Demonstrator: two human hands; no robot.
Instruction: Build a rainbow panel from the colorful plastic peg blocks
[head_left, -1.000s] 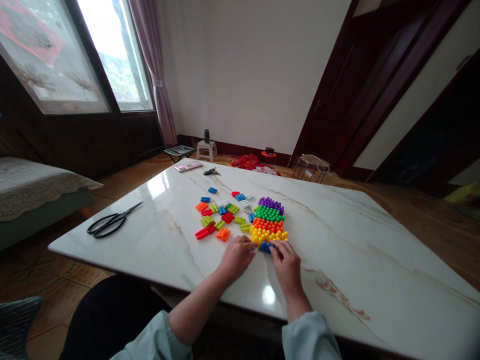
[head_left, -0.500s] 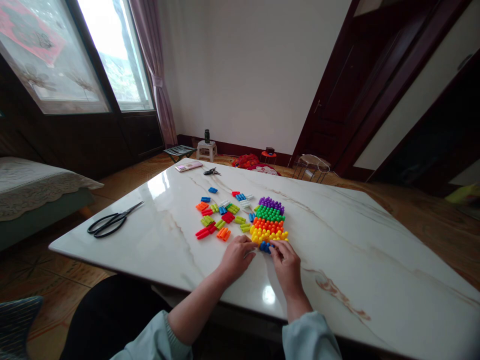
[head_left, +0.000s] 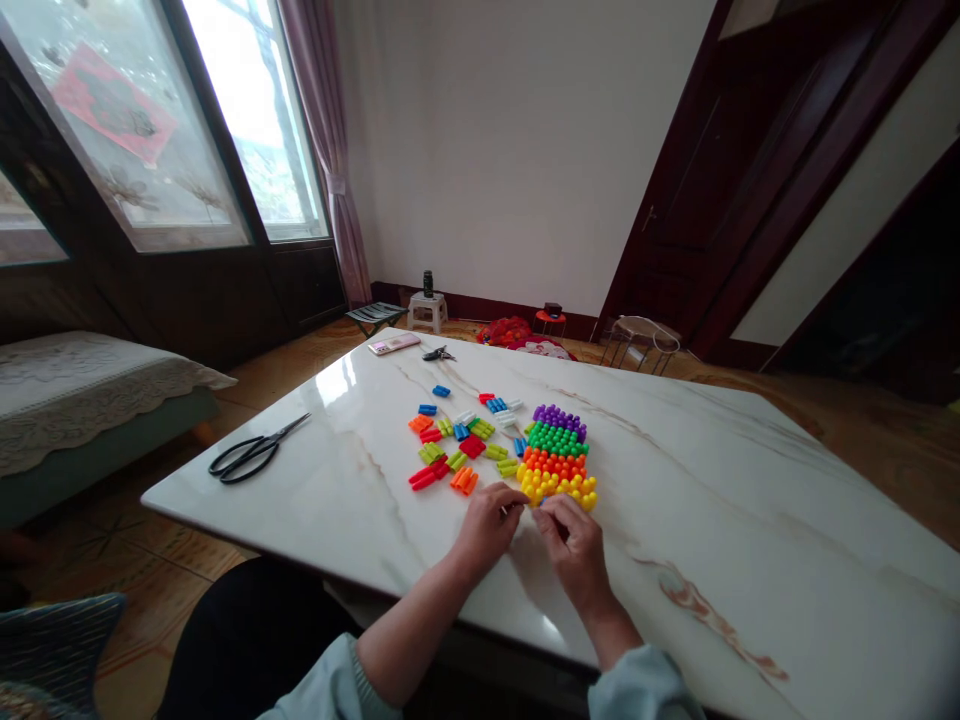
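closely paired hands: a bare left hand (head_left: 491, 520) and bare right hand (head_left: 577, 545) bend their fingers inward, tips nearly meeting; a sliver of blue plastic (head_left: 543, 502) shows by the right fingertips, mostly hidden, so i cannot tell whether either hand grasps it.
banded beadwork: a block of round plastic beads (head_left: 556, 438) in purple, green, orange and yellow rows lies just beyond the grip, yellow nearest.
loose tubes: red, orange, lime, blue and white plastic tube clusters (head_left: 472, 446), scattered beyond and left of the grip.
scissors: black-handled metal scissors (head_left: 255, 455), well left of the grip.
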